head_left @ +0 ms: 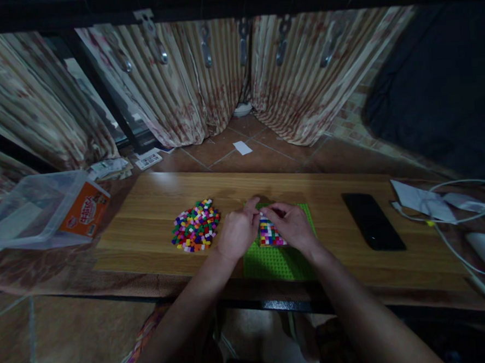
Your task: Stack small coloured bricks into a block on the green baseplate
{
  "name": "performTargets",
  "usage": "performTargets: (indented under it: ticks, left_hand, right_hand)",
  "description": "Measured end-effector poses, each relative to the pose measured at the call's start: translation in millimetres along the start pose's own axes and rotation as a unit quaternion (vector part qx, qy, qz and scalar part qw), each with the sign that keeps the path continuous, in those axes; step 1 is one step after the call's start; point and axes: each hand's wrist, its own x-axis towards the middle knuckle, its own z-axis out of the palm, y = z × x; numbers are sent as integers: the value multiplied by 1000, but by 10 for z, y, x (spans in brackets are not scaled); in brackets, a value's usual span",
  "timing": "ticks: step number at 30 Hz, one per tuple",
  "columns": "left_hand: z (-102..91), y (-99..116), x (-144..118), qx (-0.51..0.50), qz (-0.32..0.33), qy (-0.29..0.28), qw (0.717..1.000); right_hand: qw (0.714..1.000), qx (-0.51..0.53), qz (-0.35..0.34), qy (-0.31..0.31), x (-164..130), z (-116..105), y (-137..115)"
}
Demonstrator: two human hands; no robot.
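- Green studded plastic baseplate (278,264), flat and square, lies near the front edge of the counter, about midway along it, partly under both hands.
- Light wooden counter (316,182), a long low board, carries everything here; its front edge runs close to the person's forearms.
- Clear plastic storage box (30,208) with an orange label sits off the counter's left end, tilted on its side.
- Black flat phone (372,220) lies face up toward the right end of the counter, well apart from the baseplate.
- Loose heap of small multicoloured plastic bricks (196,226) sits left of the baseplate, just beside the left hand.
- White cables and papers (436,202) crowd the counter's right end.
- Patch of multicoloured bricks (270,235) already pressed onto the baseplate shows between the two hands, on its far half.
- Left hand (238,231) rests over the baseplate's left edge, fingers curled inward and pinched toward the right hand; what it grips is too small to tell.
- Right hand (291,225) lies over the patch of bricks, fingertips meeting the left hand's at the patch's far edge; whether it pinches a brick cannot be told.
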Motion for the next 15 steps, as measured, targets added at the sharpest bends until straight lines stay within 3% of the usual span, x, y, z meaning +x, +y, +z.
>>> performTargets:
  ticks: [15]
  left_hand:
    - [4,27,-11,-9,-8,1,1000]
  right_hand:
    - [1000,-1,-2,-17,14,18,26]
